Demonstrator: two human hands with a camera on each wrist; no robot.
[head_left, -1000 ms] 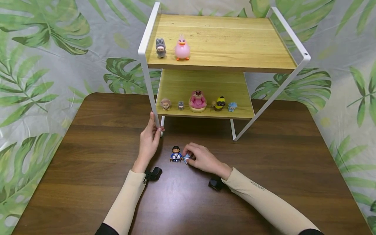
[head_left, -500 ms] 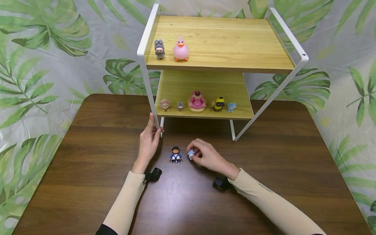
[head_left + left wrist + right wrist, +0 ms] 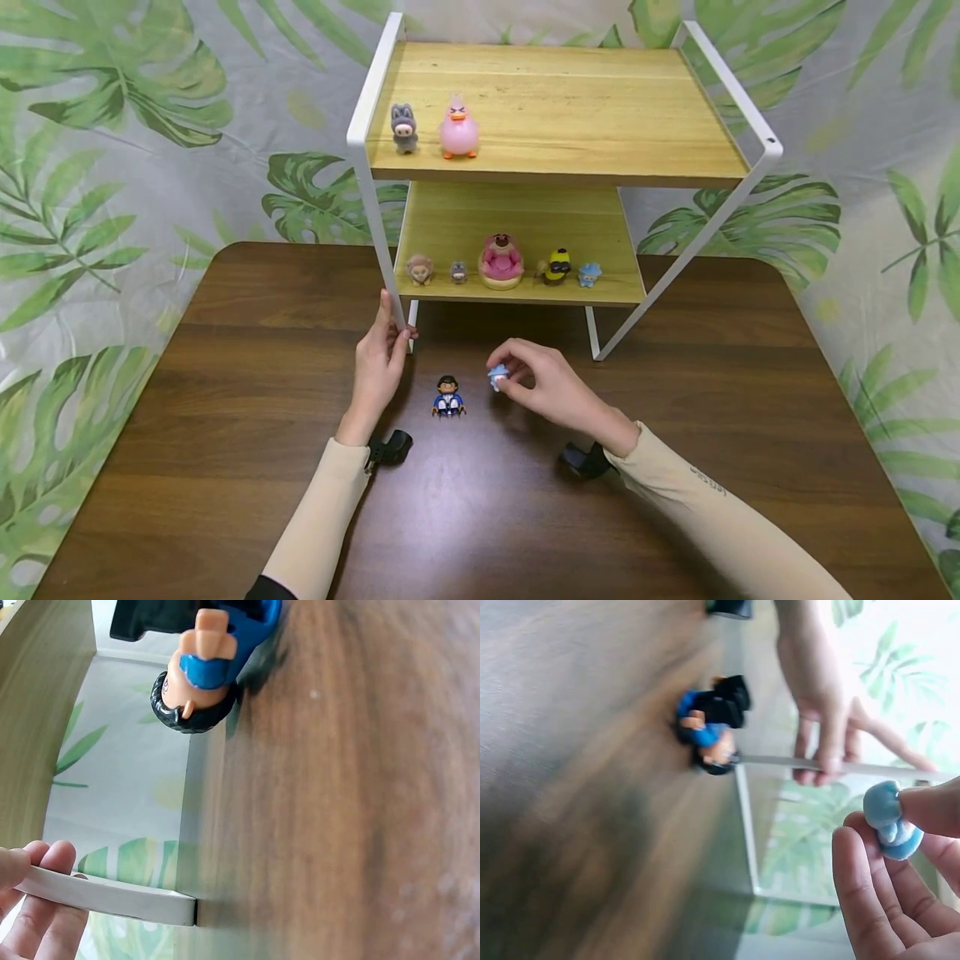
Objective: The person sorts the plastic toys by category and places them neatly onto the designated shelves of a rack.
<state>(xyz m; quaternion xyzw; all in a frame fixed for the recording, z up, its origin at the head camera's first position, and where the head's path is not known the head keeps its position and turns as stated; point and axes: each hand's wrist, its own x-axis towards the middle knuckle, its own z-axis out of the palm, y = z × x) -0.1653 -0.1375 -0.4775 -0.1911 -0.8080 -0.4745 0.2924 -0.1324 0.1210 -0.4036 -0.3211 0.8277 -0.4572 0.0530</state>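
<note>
My right hand (image 3: 558,387) pinches a small light-blue figurine (image 3: 889,817) between thumb and fingers, above the table in front of the shelf. In the head view the figurine shows a blue hat and pale body. My left hand (image 3: 378,358) holds the front left white leg (image 3: 112,898) of the two-tier shelf, thumb and fingers on either side of it. Between the hands a toy man (image 3: 448,397) with black hair and a blue jacket sits on the table, touched by neither hand.
On the lower shelf board (image 3: 517,200) stand a lion-like figure (image 3: 420,269), a small grey one (image 3: 458,271), a pink bear (image 3: 501,262), a yellow-black figure (image 3: 557,267) and a blue one (image 3: 589,274). The upper board (image 3: 562,108) bears a grey rabbit-eared figure (image 3: 403,129) and a pink duck (image 3: 459,131).
My right hand has carried the light-blue figurine away from the toy man, to the right and towards the shelf. The left hand stays on the leg.
</note>
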